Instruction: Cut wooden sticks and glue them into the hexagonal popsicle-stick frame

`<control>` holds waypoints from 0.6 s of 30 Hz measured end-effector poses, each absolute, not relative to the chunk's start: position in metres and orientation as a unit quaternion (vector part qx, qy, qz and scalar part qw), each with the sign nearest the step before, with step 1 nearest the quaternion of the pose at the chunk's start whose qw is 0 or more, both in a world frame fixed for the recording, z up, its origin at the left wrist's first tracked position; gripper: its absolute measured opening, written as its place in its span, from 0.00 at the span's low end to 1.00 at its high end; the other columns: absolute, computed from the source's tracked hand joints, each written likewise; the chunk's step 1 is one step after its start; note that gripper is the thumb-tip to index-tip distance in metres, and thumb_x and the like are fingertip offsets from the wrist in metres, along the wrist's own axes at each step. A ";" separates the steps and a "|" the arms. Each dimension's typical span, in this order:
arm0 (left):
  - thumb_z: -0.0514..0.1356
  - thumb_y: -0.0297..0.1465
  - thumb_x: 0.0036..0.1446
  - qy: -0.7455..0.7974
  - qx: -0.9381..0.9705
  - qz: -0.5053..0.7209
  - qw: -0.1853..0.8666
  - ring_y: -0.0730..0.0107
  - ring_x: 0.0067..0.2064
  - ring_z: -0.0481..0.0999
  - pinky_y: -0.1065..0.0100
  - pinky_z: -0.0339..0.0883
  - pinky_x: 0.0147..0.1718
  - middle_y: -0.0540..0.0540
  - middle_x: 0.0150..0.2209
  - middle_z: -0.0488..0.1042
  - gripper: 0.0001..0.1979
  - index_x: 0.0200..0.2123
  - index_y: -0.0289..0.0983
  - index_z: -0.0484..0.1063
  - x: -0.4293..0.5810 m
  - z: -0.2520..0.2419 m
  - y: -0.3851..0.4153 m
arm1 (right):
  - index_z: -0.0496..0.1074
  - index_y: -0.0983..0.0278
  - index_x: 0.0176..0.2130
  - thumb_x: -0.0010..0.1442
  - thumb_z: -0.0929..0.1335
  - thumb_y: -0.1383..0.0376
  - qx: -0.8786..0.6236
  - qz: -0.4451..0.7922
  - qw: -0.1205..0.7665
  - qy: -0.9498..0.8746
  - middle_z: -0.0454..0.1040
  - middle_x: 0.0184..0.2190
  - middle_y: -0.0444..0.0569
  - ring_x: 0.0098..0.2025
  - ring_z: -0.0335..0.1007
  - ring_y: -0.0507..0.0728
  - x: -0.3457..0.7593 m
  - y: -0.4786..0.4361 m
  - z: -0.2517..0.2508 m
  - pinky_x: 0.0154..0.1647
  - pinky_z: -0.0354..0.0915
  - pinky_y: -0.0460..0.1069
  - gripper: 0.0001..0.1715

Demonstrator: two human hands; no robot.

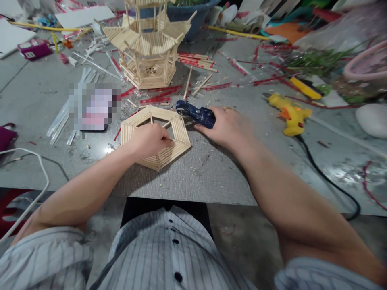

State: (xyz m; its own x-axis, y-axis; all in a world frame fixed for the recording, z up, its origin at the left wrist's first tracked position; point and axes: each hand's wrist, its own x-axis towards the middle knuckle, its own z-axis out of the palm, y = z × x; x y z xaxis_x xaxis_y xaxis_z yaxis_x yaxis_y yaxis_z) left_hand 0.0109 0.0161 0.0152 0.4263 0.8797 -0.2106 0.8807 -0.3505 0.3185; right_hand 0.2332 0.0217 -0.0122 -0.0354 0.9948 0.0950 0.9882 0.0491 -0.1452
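Note:
A flat hexagonal frame of pale wooden sticks (175, 150) lies on the table in front of me, with thin spokes crossing its open middle. My left hand (151, 139) is closed over its centre, fingers curled at the inner edge; they hide what exactly they pinch. Just right of the frame, my right hand (228, 125) is wrapped round a dark blue hand tool (196, 112), whose looped end points left and touches or nearly touches the frame's corner. Beyond both hands stands a tiered pavilion model (148, 48) built of similar sticks.
On the right rests a yellow hot glue gun (288, 114) with a black cord. Clear glue sticks (65, 104) and a blurred-out phone-like object (96, 108) lie left. Red-wrapped sticks (198, 60) are scattered behind. A blue basin (193, 18) stands at the back.

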 end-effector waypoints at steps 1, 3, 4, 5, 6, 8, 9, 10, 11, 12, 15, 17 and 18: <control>0.55 0.41 0.53 0.536 0.822 0.001 0.193 0.72 0.24 0.61 0.68 0.49 0.27 0.48 0.22 0.69 0.16 0.30 0.40 0.80 0.011 0.015 0.016 | 0.68 0.67 0.53 0.55 0.66 0.46 -0.688 0.019 0.086 -0.721 0.72 0.42 0.63 0.45 0.69 0.70 0.233 0.022 -0.012 0.41 0.62 0.60 0.36; 0.56 0.41 0.52 0.535 0.822 0.011 0.195 0.71 0.24 0.61 0.68 0.49 0.27 0.48 0.22 0.69 0.15 0.29 0.41 0.79 0.011 0.014 0.015 | 0.69 0.67 0.52 0.54 0.66 0.46 -0.684 0.019 0.091 -0.723 0.72 0.41 0.63 0.44 0.69 0.70 0.234 0.021 -0.012 0.41 0.63 0.60 0.35; 0.56 0.41 0.52 0.534 0.822 0.016 0.198 0.71 0.24 0.61 0.68 0.49 0.27 0.49 0.22 0.69 0.14 0.28 0.41 0.79 0.011 0.013 0.015 | 0.69 0.66 0.52 0.54 0.66 0.45 -0.683 0.019 0.093 -0.724 0.72 0.41 0.63 0.44 0.69 0.70 0.234 0.022 -0.013 0.41 0.63 0.61 0.35; 0.57 0.41 0.52 0.533 0.822 0.020 0.200 0.72 0.24 0.61 0.68 0.49 0.27 0.49 0.22 0.70 0.14 0.28 0.41 0.79 0.011 0.013 0.015 | 0.69 0.66 0.52 0.54 0.66 0.45 -0.683 0.020 0.095 -0.724 0.72 0.41 0.63 0.44 0.69 0.71 0.235 0.022 -0.013 0.41 0.63 0.61 0.35; 0.57 0.41 0.52 0.532 0.822 0.023 0.201 0.72 0.24 0.62 0.68 0.49 0.27 0.49 0.21 0.70 0.13 0.27 0.42 0.79 0.011 0.014 0.015 | 0.69 0.66 0.51 0.54 0.66 0.45 -0.684 0.020 0.097 -0.723 0.72 0.41 0.63 0.44 0.69 0.71 0.235 0.022 -0.014 0.41 0.63 0.61 0.35; 0.57 0.40 0.52 0.529 0.824 0.023 0.199 0.72 0.24 0.62 0.68 0.49 0.26 0.49 0.21 0.70 0.13 0.27 0.42 0.79 0.012 0.014 0.015 | 0.69 0.67 0.51 0.54 0.66 0.45 -0.683 0.021 0.102 -0.723 0.72 0.41 0.64 0.44 0.68 0.71 0.236 0.022 -0.015 0.41 0.63 0.62 0.36; 0.57 0.40 0.52 0.529 0.825 0.021 0.196 0.72 0.24 0.62 0.68 0.49 0.26 0.49 0.21 0.70 0.13 0.27 0.41 0.79 0.012 0.015 0.015 | 0.69 0.67 0.51 0.54 0.66 0.45 -0.681 0.023 0.104 -0.724 0.72 0.41 0.64 0.44 0.68 0.72 0.236 0.022 -0.016 0.41 0.63 0.62 0.36; 0.57 0.40 0.52 0.530 0.826 0.019 0.192 0.72 0.24 0.62 0.68 0.49 0.26 0.48 0.21 0.71 0.13 0.27 0.41 0.79 0.012 0.015 0.015 | 0.69 0.67 0.51 0.54 0.66 0.45 -0.679 0.024 0.108 -0.725 0.72 0.41 0.64 0.44 0.68 0.72 0.237 0.022 -0.016 0.41 0.62 0.63 0.36; 0.57 0.40 0.53 0.529 0.827 0.017 0.188 0.72 0.24 0.63 0.68 0.49 0.26 0.48 0.21 0.71 0.13 0.27 0.41 0.79 0.012 0.015 0.015 | 0.69 0.67 0.51 0.54 0.66 0.45 -0.678 0.027 0.111 -0.726 0.72 0.41 0.64 0.44 0.68 0.72 0.237 0.022 -0.016 0.41 0.62 0.63 0.36; 0.57 0.40 0.53 0.529 0.828 0.015 0.186 0.72 0.24 0.63 0.68 0.49 0.26 0.48 0.22 0.72 0.13 0.27 0.41 0.80 0.011 0.015 0.015 | 0.69 0.67 0.51 0.54 0.66 0.44 -0.677 0.029 0.113 -0.726 0.72 0.41 0.64 0.44 0.68 0.72 0.237 0.022 -0.016 0.42 0.62 0.63 0.36; 0.57 0.40 0.53 0.522 0.833 0.012 0.183 0.72 0.24 0.64 0.69 0.49 0.26 0.49 0.22 0.73 0.14 0.28 0.41 0.80 0.011 0.014 0.015 | 0.69 0.66 0.52 0.53 0.66 0.44 -0.679 0.034 0.111 -0.725 0.72 0.41 0.64 0.44 0.68 0.73 0.236 0.022 -0.015 0.42 0.62 0.63 0.36; 0.57 0.40 0.53 0.521 0.834 0.012 0.182 0.72 0.24 0.64 0.69 0.49 0.26 0.49 0.22 0.73 0.14 0.28 0.41 0.80 0.010 0.013 0.015 | 0.69 0.67 0.52 0.53 0.66 0.45 -0.681 0.039 0.107 -0.724 0.72 0.42 0.64 0.45 0.68 0.73 0.236 0.022 -0.015 0.43 0.62 0.63 0.36; 0.57 0.40 0.53 0.520 0.834 0.015 0.184 0.73 0.24 0.64 0.69 0.49 0.26 0.49 0.22 0.73 0.13 0.28 0.41 0.80 0.010 0.012 0.015 | 0.68 0.67 0.52 0.53 0.66 0.45 -0.681 0.041 0.108 -0.723 0.71 0.42 0.64 0.46 0.68 0.73 0.236 0.022 -0.015 0.43 0.62 0.63 0.36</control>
